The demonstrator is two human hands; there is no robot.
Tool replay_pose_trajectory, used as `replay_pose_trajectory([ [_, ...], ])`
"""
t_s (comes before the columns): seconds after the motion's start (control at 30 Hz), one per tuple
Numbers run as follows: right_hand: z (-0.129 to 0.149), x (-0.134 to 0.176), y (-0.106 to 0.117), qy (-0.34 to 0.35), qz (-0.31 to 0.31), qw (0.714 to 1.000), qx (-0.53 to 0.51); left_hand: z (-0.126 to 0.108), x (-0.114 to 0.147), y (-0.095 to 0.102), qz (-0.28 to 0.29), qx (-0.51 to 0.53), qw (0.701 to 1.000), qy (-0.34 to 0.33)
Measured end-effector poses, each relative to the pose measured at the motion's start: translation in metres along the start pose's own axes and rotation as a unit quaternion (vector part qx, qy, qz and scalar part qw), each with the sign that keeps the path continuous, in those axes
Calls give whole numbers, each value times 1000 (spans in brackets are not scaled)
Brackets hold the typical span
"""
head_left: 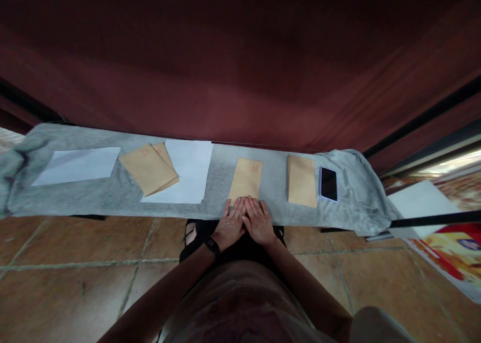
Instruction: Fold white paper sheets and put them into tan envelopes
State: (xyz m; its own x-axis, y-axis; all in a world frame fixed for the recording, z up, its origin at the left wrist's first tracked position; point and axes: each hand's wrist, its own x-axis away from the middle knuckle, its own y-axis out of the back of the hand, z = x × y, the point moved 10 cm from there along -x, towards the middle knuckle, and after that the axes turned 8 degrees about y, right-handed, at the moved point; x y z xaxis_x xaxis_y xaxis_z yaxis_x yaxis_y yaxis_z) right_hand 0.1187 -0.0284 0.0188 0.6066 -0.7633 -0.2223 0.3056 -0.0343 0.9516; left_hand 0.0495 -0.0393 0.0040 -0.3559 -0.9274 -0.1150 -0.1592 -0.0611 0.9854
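Dark red fabric hanging (pixel 240 72) fills the far side; brown tiled floor (pixel 82 288) below. Between them, a long narrow table draped in soft grey cloth (pixel 277 188), its surface slightly rumpled toward both ends.

Centre, near edge: one flat, rectangular tan paper envelope (pixel 246 175) with a small reddish printed mark at its far right corner. Its long side runs near to far; the near end lies under the fingers.

Left hand (pixel 230 229): flat, fingers straight, thumb a little apart, laid on the envelope's near end. Black band on that wrist. Right hand (pixel 260 226): likewise flat and extended, fingertips meeting the left's. Both open, pressing or resting; neither has anything pinched. Whether anything is inside the envelope, cannot tell.

Handling, my judgement: very light, thin, fairly stiff for paper but easily creased; smooth enough to slide on cloth under a push. Soft cloth beneath probably gives little backing for a sharp fold. Best hold: thumb and finger on a long side edge, or at the far corners, which lie uncovered.

To the right, a neat stack of tan envelopes (pixel 302 180), then a dark-screened phone with a pale lilac edge (pixel 328 184). To the left, overlapping tan envelopes (pixel 148 168) lying partly on white paper sheets (pixel 191 168); farther left, a white paper piece (pixel 78 165).
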Motion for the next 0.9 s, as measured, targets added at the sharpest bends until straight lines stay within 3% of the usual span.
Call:
replay_pose_trajectory([
  [0.33, -4, 18, -3, -1, -16, 1000, 5, 23, 8, 16, -30, 5, 999, 36],
  [0.6, -4, 23, -1, -39, -25, 999, 20, 57, 14, 28, -77, 71, 987, 119],
  [0.8, -1, 17, 0, -86, -29, 996, 25, 80, -8, 32, -117, 196, 948, 223],
  [0.9, 0, 12, 3, -107, -42, 993, 20, 100, -20, 24, -100, 247, 912, 311],
])
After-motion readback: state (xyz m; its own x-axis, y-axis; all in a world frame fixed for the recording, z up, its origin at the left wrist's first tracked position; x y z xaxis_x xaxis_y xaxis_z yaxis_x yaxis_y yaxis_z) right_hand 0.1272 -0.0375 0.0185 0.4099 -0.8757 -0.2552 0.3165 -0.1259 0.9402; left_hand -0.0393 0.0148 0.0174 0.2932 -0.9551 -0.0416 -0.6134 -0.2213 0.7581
